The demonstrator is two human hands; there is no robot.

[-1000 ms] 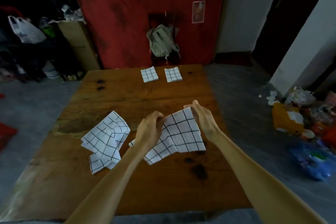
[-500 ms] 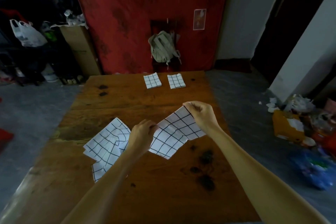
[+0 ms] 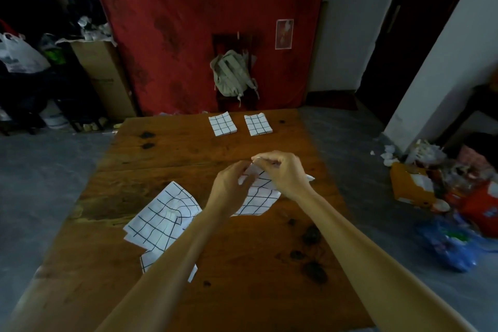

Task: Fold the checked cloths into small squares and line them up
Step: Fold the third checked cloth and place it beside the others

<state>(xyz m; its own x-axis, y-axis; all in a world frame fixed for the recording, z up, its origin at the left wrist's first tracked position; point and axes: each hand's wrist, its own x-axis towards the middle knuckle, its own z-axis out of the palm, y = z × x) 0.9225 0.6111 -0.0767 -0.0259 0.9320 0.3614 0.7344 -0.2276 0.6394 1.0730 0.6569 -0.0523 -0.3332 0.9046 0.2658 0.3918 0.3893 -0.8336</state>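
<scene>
Both hands meet over the middle of the tabletop, each pinching the top edge of the same checked cloth: the left hand grips it from the left with curled fingers, and the right hand nips its upper corner between thumb and fingertips, the two hands almost touching. The cloth hangs from that pinch, bunched at the top, its lower part spreading down to the wood; one small corner pokes out just past the right wrist. Left of the held cloth, and partly hidden under the left forearm, a second checked cloth lies loose and rumpled on the tabletop, unfolded. Beyond the held cloth, near the far edge of the tabletop, two folded squares sit side by side with a narrow gap between them, the left folded square and the right folded square. Past those, beyond the far edge, a pale backpack hangs on a dark chair against a red curtain. Right of the held cloth, off the tabletop, a heap of coloured packets and bags lies on the grey floor.
</scene>
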